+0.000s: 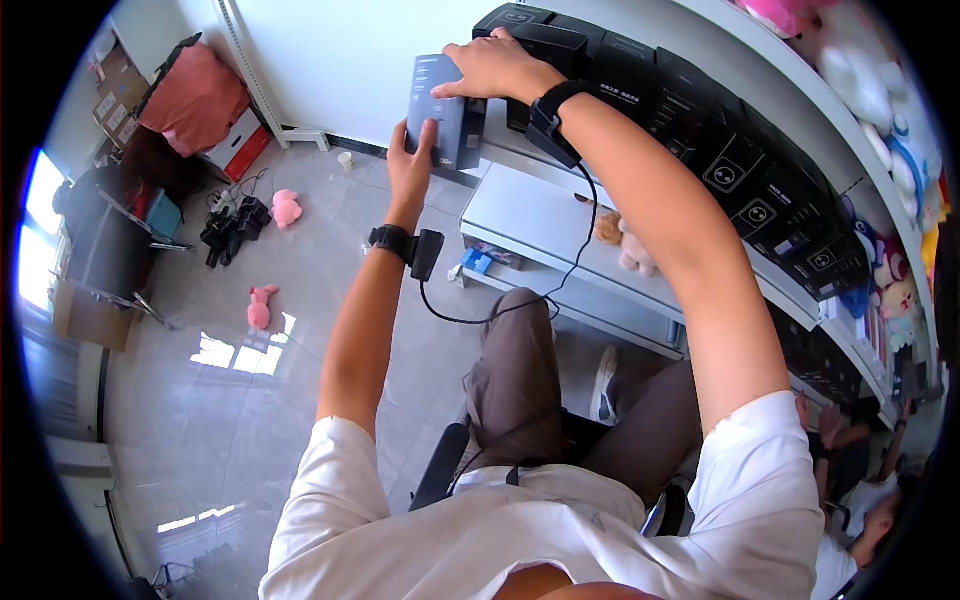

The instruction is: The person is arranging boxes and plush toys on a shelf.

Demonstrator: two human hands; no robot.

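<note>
A dark grey box [448, 127] with printed text on its face is upright between my hands, at the left end of a row of black boxes [622, 71] on a white shelf. My left hand [412, 161] grips its lower left side, thumb on the printed face. Around its upper right corner is my right hand [491, 67], with the thumb on the face and a finger at the top edge. The right hand's other fingers are partly hidden and lie close to the nearest black box. Both wrists wear black straps with small modules, joined to a cable [577, 259].
Below the boxes is a lower white shelf [517, 199] with small plush toys [636, 251]. An upper shelf [832, 97] curves along the right. Pink plush toys [286, 208], black devices with cables [238, 225] and a paper cup [346, 160] lie leftward on the floor. Other people sit lower right.
</note>
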